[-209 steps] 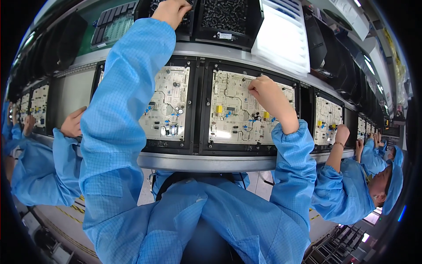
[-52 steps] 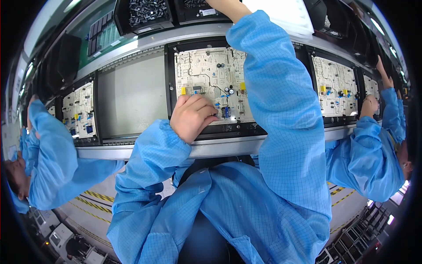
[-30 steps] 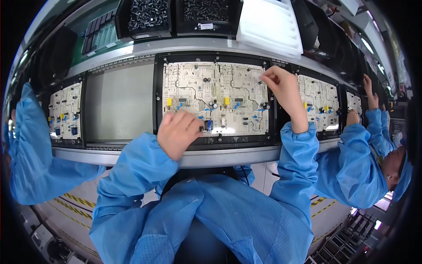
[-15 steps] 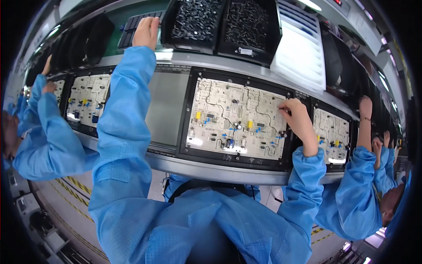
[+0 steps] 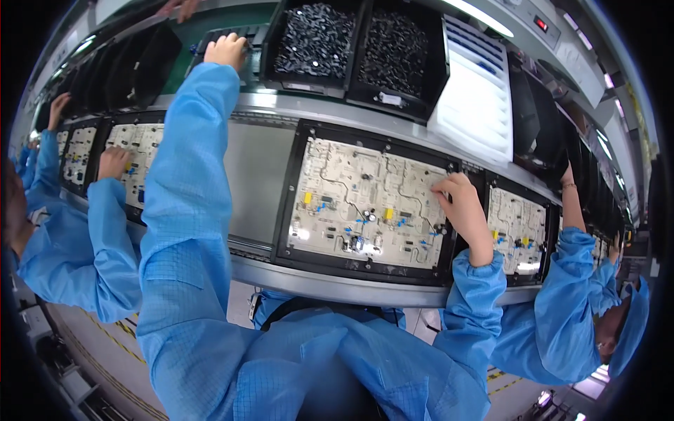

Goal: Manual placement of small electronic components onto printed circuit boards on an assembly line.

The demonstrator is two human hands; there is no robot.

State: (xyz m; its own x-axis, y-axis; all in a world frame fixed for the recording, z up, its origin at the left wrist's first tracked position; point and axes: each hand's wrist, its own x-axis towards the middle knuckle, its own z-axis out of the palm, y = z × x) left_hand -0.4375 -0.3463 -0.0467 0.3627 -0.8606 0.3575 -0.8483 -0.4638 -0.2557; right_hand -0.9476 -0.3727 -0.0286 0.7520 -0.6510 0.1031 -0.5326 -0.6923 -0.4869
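Left hand [image 5: 226, 52] has left the near edge of the board, where it was a second ago; now its fingers are curled down over a tray of dark blocks [image 5: 255, 35], beyond the line. Can't make out whether they grasp a block. Two bins of small black parts sit right of those fingers: nearer bin [image 5: 309, 85], farther bin [image 5: 421, 109].

Right hand [image 5: 466, 210] matches half a second ago: fingers bunched at the tips over the upper right of the circuit board [image 5: 351, 182]; no telling if a small part is between them. Board lies under and left of these fingers, flat in its black frame [image 5: 330, 259]. Blue component [image 5: 356, 243] stands down-left of them, no hand on it now.

Meaning, as I judge it: work now splits, left at supply, right at board; lower-left area unattended.
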